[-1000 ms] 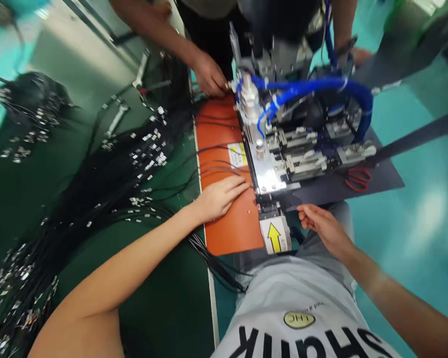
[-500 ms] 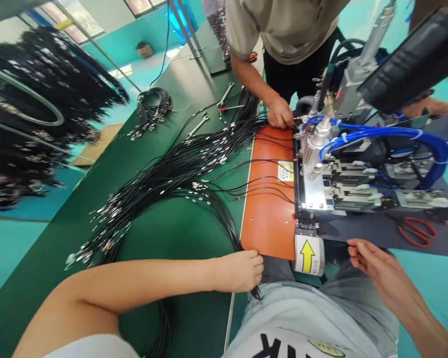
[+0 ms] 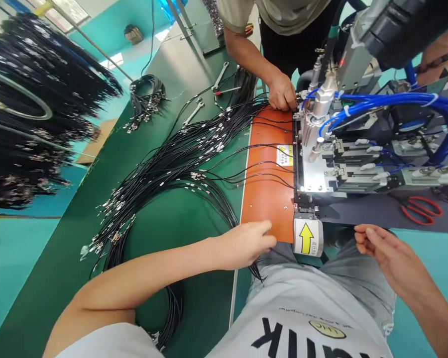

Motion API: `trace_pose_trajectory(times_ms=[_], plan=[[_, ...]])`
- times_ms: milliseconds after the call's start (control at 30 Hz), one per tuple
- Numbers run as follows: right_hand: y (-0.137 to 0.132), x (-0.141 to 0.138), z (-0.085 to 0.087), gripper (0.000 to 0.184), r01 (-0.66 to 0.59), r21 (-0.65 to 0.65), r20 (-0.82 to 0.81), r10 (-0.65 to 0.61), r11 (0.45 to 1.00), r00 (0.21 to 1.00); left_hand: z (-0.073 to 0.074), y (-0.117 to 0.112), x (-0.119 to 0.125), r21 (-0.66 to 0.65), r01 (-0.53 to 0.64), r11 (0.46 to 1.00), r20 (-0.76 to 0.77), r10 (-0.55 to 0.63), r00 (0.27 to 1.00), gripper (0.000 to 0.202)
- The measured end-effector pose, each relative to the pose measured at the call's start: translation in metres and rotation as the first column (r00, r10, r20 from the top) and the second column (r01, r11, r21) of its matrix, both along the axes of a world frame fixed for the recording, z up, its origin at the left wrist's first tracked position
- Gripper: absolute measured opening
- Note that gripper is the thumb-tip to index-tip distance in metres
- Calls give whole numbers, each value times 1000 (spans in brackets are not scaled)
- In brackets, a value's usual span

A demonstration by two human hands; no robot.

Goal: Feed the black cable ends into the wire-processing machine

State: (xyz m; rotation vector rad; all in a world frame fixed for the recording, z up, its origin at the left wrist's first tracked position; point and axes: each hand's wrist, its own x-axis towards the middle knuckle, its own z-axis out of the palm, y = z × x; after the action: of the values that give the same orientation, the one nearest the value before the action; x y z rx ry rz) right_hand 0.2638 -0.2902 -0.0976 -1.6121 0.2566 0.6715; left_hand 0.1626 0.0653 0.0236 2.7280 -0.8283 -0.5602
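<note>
My left hand [image 3: 252, 243] is over the lower corner of the orange plate [image 3: 267, 201], its fingers curled and slightly blurred. What they hold, if anything, is hidden. Under that hand passes a bundle of thin black cables [image 3: 224, 209], whose ends [image 3: 257, 271] hang over the table edge by my lap. My right hand [image 3: 381, 248] hovers in front of the machine's dark base, thumb and fingers pressed together, with nothing visible between them. Several black cables cross the orange plate into the machine [image 3: 313, 169]. A roller cover with a yellow arrow [image 3: 308, 237] sits between my hands.
A co-worker's hand [image 3: 282, 93] works at the far end of the plate. Red-handled scissors [image 3: 421, 211] lie at the right. More cables [image 3: 171, 159], wrenches [image 3: 221, 75] and a coil [image 3: 147, 99] lie on the green table [image 3: 41, 278]. Cable bunches [image 3: 41, 89] hang at left.
My left hand has risen off the cable bundle at the plate's corner and moved slightly right, its fingers less tightly closed. My right hand keeps its pinched shape. The view has shifted a little.
</note>
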Motion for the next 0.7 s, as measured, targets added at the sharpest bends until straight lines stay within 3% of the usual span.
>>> trace_pose_trajectory(times_ms=[67,133,200,300,400,467,567,700], plan=[[11,-2,14,30,-21,19,68,20,1000,997,15,-13,17,-68,-171,983,69,175,982,16],[25,-2,29,29,-80,32,120,75,996,990,17,-33,34,-87,-234,968,158,245,957,17],[38,1,40,27,-116,40,164,108,992,980,4,-54,47,-76,-184,980,222,197,955,18],[47,7,45,25,-163,66,215,145,984,966,-32,-77,59,-149,-82,985,215,114,970,20],[45,9,43,25,-205,60,222,187,977,957,-61,-74,60,-359,-197,912,78,239,968,21],[45,7,42,24,-239,30,228,226,971,947,-68,-62,55,-449,-320,834,-9,354,935,21],[56,3,42,21,-308,-51,292,309,950,905,-66,-48,44,-491,-415,766,-56,447,893,20],[83,2,46,25,-349,-122,463,365,929,808,-60,-52,38,-501,-401,767,-58,432,900,21]])
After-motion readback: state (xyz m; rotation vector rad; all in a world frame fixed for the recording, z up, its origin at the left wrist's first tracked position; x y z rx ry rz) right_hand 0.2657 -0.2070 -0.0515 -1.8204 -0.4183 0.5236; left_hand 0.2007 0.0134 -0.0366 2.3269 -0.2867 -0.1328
